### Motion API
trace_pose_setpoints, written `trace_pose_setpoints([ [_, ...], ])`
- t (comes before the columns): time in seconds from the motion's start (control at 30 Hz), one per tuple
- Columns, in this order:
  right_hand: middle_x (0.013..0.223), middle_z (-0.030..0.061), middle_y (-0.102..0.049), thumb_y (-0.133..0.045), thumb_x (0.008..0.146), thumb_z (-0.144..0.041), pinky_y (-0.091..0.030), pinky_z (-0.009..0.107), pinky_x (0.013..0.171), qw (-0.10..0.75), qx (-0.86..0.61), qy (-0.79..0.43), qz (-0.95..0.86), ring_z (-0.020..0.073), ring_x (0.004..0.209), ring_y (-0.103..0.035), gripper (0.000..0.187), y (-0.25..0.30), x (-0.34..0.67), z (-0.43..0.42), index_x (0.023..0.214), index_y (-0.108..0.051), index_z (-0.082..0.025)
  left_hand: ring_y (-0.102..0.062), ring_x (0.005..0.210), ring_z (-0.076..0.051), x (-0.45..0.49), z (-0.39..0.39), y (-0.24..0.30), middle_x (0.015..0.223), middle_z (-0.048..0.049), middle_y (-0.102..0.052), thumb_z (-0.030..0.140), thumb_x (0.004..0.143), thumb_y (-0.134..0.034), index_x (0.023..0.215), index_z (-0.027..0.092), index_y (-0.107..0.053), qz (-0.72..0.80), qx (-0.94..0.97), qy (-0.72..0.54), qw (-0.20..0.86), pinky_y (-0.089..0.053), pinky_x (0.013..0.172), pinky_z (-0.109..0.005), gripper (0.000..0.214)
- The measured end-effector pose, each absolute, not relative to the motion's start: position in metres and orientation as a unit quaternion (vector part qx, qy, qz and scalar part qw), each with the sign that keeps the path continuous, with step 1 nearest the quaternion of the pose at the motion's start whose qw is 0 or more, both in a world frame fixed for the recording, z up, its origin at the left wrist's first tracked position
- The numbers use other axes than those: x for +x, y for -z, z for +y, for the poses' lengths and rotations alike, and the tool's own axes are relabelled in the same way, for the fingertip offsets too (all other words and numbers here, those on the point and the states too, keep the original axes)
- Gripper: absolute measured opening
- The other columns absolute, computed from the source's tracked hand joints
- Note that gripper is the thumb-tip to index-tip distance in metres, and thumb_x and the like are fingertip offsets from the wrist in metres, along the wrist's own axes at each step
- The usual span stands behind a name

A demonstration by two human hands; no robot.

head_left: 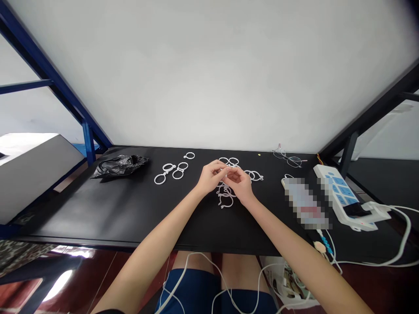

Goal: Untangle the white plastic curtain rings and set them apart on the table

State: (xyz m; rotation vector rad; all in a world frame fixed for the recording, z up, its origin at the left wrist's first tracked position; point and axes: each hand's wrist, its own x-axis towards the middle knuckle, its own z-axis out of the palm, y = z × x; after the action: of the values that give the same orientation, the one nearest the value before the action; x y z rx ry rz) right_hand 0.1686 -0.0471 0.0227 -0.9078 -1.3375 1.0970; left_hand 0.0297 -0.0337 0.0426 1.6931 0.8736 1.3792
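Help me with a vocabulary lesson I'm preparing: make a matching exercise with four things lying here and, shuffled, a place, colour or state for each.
1. white rings
2. plastic bag
3. eyeglasses
4. power strip

A. white and blue
B. near the wall
C. some beneath the left hand and right hand, others farther left
D. black, crumpled

Pairs: 1-C; 2-D; 3-B; 4-A

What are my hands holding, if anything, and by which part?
It can't be told: your left hand and right hand meet at the fingertips among white rings, hiding any hold.
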Motion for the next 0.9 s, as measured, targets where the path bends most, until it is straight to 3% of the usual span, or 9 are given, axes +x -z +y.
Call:
trace_pose_setpoints([
  [0.53, 0.089, 0.0019, -0.066, -0.076, 0.068, -0.044, -0.053, 0.029, 0.059, 0.551, -0.401, -0.438, -0.587, 0.0128, 0.062, -0.061, 0.035, -0.0205, 0.1699, -0.0462, 0.092, -0.061, -0.023, -0.052, 0.059, -0.007, 0.0305, -0.0348, -0.0399, 0.087, -0.0042, -0.062, 0.039, 0.081, -0.064, 0.083, 0.018, -0.07, 0.403, 0.649, -0.537, 0.358, -0.041, 0.051, -0.019, 0.022],
  [0.9, 0.087, 0.0019, -0.068, -0.075, 0.069, -0.042, -0.057, 0.032, 0.066, 0.537, -0.395, -0.444, -0.599, 0.0157, 0.068, -0.066, 0.035, -0.0214, 0.1699, -0.0454, 0.094, -0.06, -0.023, -0.052, 0.051, -0.008, 0.0313, -0.0338, -0.0393, 0.065, -0.0016, -0.061, 0.042, 0.081, -0.063, 0.086, 0.013, -0.068, 0.353, 0.619, -0.51, 0.483, -0.044, 0.049, -0.02, 0.03],
])
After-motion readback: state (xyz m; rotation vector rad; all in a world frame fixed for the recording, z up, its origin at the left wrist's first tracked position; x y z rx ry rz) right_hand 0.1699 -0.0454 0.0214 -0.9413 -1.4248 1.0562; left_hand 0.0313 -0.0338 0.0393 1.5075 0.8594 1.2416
